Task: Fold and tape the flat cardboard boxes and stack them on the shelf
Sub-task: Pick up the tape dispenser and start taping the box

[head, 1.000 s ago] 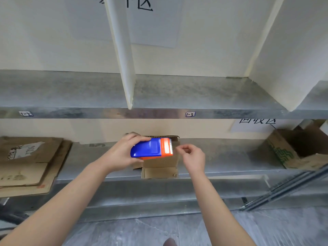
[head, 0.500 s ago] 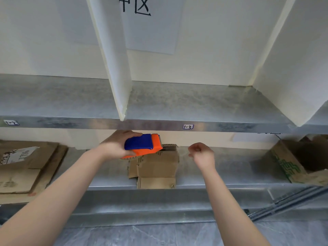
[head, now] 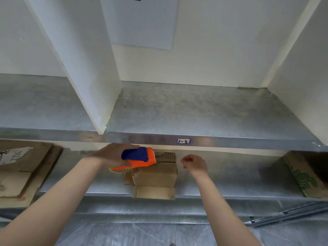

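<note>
Small brown corrugated cardboard box [head: 156,174], folded up with rough ribbed flaps, sits on the dull galvanised metal lower shelf [head: 221,183], one flap hanging over the front edge. The left hand [head: 110,155] grips a blue and orange plastic tape dispenser [head: 140,158] over its top left corner. The right hand [head: 194,164] hovers just right of it, fingers curled, nothing visible in them.

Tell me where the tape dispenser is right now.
Head view, left of centre: the left hand grips the tape dispenser just under the upper shelf's front edge, over the far left corner of the small cardboard box on the lower shelf.
</note>
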The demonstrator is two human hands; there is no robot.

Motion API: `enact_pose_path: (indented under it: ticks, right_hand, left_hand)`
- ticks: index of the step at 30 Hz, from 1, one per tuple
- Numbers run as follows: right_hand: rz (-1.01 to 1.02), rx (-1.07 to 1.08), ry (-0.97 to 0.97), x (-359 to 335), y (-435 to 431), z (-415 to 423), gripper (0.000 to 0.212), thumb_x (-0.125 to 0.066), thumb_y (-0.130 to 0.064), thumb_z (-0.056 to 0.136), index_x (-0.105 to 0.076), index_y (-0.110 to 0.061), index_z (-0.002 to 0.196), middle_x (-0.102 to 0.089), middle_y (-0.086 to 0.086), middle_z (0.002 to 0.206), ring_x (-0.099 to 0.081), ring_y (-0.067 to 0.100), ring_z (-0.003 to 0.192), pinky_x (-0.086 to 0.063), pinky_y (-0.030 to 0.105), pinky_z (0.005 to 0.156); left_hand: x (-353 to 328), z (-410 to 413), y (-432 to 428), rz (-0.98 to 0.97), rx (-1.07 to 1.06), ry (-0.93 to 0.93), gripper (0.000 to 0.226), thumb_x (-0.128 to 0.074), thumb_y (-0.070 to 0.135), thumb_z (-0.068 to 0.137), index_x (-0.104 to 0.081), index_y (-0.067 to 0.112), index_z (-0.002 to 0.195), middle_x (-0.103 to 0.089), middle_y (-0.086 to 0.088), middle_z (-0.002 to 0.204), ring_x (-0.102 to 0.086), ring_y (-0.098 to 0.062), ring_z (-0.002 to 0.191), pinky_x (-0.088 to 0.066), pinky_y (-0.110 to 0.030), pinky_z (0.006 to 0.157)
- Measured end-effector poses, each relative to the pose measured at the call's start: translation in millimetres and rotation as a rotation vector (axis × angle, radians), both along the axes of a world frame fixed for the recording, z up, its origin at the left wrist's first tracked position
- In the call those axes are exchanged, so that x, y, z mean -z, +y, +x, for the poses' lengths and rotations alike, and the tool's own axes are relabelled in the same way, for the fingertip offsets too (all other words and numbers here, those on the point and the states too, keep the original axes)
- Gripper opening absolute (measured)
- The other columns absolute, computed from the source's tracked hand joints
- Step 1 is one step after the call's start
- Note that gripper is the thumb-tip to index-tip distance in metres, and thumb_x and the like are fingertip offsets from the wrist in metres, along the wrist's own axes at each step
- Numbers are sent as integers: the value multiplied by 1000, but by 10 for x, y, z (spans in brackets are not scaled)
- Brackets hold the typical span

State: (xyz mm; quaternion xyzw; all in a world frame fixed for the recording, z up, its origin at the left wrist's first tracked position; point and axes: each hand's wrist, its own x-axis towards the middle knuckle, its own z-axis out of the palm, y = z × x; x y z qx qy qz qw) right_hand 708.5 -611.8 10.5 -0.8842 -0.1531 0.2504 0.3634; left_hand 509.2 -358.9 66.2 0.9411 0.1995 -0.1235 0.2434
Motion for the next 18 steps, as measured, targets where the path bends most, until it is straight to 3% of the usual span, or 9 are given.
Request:
enact_pose_path:
  ticks: [4, 6, 10, 13, 15, 18]
  right_hand:
    - [40, 4, 13, 174, 32, 53, 7, -68, -29, 84, -66, -31, 77, -71, -9, 76, -69, 13, 79, -58, 35, 79]
    - [53, -6, 15, 251, 51, 65, 5, -67, -30, 87, -66, -30, 83, -71, -7, 82, -68, 16, 85, -56, 35, 81]
    - [95, 46, 59, 390, 76, -19, 2, -64, -28, 90, -64, -29, 89, -71, -6, 89, -67, 18, 86, -54, 36, 81]
    - [187, 113, 84, 478, 66, -149, 17, -67, -16, 87, -57, -24, 98, -69, -2, 93, -66, 17, 85, -47, 21, 66]
    - [230, 132, 61, 503, 37, -215, 16, -67, -16, 86, -56, -22, 96, -66, -4, 91, -65, 17, 88, -40, 13, 59]
    - [184, -6, -60, 474, -24, -280, 13, -59, -20, 89, -62, -33, 90, -67, -14, 90, -65, 11, 89, -41, 11, 63]
  left_hand:
    - [4, 10, -27, 19, -34, -21, 70, -73, 41, 77, -39, 49, 138, -46, 36, 108, -48, 18, 87, -36, 2, 66]
    - [-20, 12, -75, 9, -53, -54, 66, -74, 40, 76, -42, 51, 133, -41, 42, 97, -45, 23, 81, -34, 6, 65]
    - [11, -19, -126, -28, -60, -109, 63, -75, 38, 77, -39, 58, 124, -47, 35, 107, -49, 8, 96, -37, 0, 71]
    - [79, -51, -163, -55, -76, -136, 65, -76, 37, 79, -43, 48, 134, -51, 26, 119, -51, 2, 107, -39, -10, 82]
    - [98, -64, -188, -58, -87, -151, 65, -76, 35, 80, -44, 44, 136, -53, 22, 125, -51, 1, 109, -41, -13, 85]
    - [88, -62, -204, -48, -88, -163, 69, -76, 33, 81, -43, 39, 141, -52, 18, 133, -49, -2, 117, -44, -21, 95]
